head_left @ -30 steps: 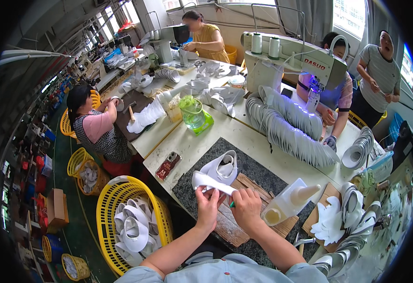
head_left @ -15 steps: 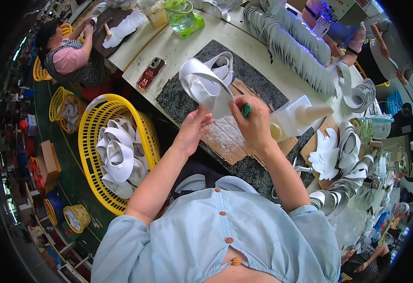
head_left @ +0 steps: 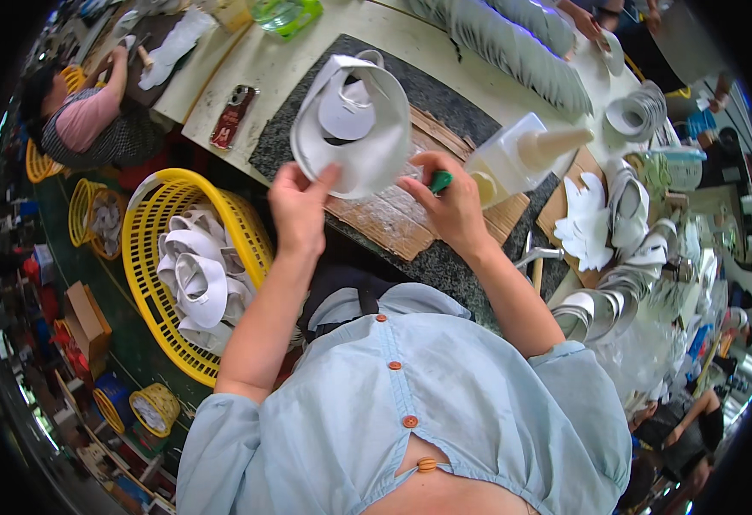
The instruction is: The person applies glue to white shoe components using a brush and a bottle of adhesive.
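Note:
A white shoe upper is raised over the work surface, its opening turned toward me. My left hand is closed on its lower left edge, thumb on top. Just to the right of the upper, my right hand is curled around a small green-handled tool; the rest of that tool is hidden in the palm. The right thumb and fingertips point toward the upper's edge, with a small gap. Beneath lies worn cardboard on a dark speckled slab. A translucent white bottle with a long nozzle lies beside my right hand.
At left, a yellow basket holds several white uppers. A red-cased phone lies on the table. Right of the slab are a hammer and white cut pieces. Grey pieces are stacked behind. A person works at far left.
The upper has turned to show its opening and moved slightly left. My left hand has closed on its edge; my right fingers have come off it, still holding the green-handled tool. The view has shifted.

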Motion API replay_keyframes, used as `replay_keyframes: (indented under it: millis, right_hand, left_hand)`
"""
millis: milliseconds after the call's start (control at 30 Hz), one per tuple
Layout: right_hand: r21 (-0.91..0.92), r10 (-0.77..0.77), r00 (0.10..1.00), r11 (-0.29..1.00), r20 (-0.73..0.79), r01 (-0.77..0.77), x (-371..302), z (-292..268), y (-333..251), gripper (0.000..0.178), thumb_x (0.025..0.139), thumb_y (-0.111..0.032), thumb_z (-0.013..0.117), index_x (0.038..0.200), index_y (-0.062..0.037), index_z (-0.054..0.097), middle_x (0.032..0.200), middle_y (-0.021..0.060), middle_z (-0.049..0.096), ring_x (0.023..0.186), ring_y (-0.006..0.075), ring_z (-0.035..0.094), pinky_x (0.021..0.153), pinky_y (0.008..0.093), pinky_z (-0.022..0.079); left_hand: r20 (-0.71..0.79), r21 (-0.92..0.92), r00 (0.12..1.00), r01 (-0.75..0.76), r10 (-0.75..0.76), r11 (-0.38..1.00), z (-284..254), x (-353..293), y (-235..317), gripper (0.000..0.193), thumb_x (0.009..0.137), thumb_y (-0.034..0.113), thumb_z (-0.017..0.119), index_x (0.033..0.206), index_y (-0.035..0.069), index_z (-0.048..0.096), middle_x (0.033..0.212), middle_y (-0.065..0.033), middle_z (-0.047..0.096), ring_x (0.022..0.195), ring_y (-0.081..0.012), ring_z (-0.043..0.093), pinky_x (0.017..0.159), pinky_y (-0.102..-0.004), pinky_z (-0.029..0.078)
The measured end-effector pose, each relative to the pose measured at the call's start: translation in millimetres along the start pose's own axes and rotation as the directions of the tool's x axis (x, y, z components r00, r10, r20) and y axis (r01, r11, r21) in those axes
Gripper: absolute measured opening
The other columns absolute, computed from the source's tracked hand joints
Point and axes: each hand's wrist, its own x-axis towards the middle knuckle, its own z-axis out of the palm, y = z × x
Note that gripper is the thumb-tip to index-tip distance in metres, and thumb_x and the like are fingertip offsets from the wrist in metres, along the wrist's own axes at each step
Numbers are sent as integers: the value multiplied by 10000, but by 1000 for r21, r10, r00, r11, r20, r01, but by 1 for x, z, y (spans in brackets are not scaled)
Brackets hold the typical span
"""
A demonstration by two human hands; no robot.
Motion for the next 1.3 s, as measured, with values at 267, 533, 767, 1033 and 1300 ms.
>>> replay_keyframes:
  millis: [267,533,767,1033,1300]
  right_hand:
    - [274,423,866,895,-267,-353,-54,-78,70,225,870,-202,682,958,-2,630,769,3,620,628,54,516,564,198,414]
    - [215,258,901,958,-348,-191,-61,-50,102,123,894,-126,639,950,-17,638,689,11,595,557,56,513,495,206,392]
    - [582,638,743,688,-202,-433,-73,-73,106,204,908,-220,628,966,-24,635,633,2,588,514,59,524,448,192,371]
    - [433,115,993,895,12,-109,-5,31,68,167,892,-86,604,1051,-38,619,933,88,655,780,185,648,676,275,514]
    - [119,-107,989,988,106,94,11,61,90,148,837,-15,613,979,-47,642,888,124,641,728,266,633,630,318,497]
  left_hand:
    - [260,501,965,-157,25,851,-38,28,23,232,800,136,733,927,-3,599,810,-41,662,693,-70,594,623,-213,477]
    - [260,556,923,97,-284,825,-29,34,16,288,795,114,735,1005,10,568,847,-51,662,703,-86,622,604,-207,512]
    - [252,555,941,50,-226,830,-38,40,13,295,762,12,684,1027,-10,555,862,-60,632,735,-114,601,630,-249,501]
    - [315,759,949,-233,-30,609,-8,31,5,234,728,101,654,927,-3,592,771,-87,644,695,-186,630,699,-311,512]
    - [325,761,945,-238,-37,603,-6,23,-3,229,741,83,659,937,-7,583,758,-88,633,686,-189,626,688,-313,513]
